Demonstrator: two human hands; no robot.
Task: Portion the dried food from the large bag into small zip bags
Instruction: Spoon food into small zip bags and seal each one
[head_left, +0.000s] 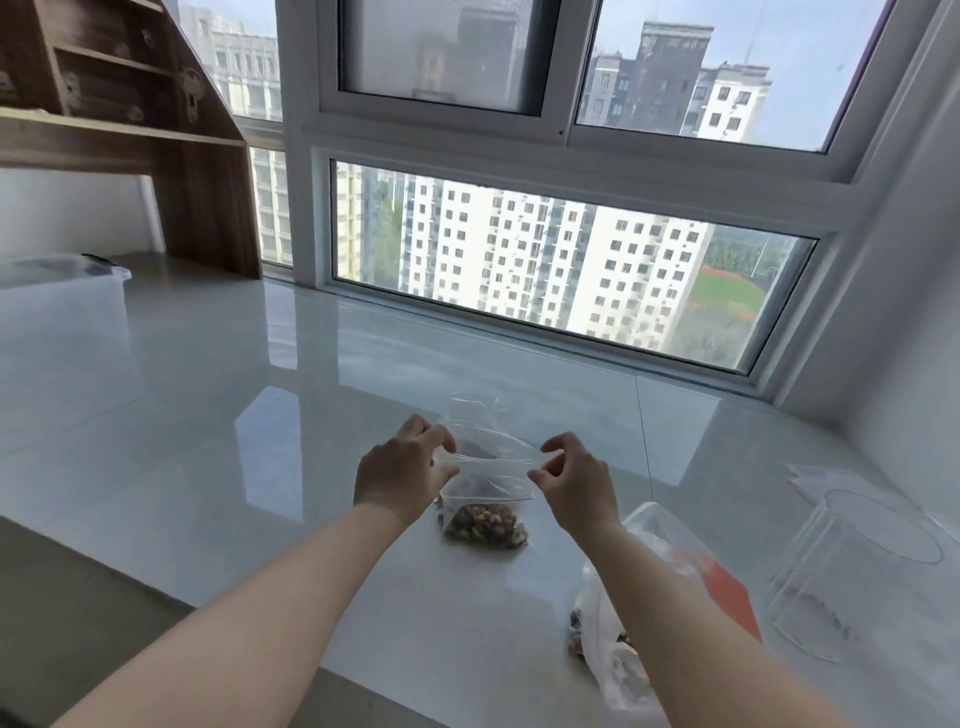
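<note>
My left hand and right hand pinch the zip bag top edge at opposite ends, mid-worktop, large bag nearby right.

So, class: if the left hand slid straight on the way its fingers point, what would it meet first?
The left hand pinches the small zip bag at its top edge, fingers pointing right. Going on, it would likely meet the right hand holding the other end, though depth is unclear.

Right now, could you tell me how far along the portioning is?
Done: one small zip bag holds a portion of dried food. In hand: the left hand and right hand pinch its top edge, apparently sealing it. Left: the large bag still holds food, and empty zip bags wait at right.
</note>
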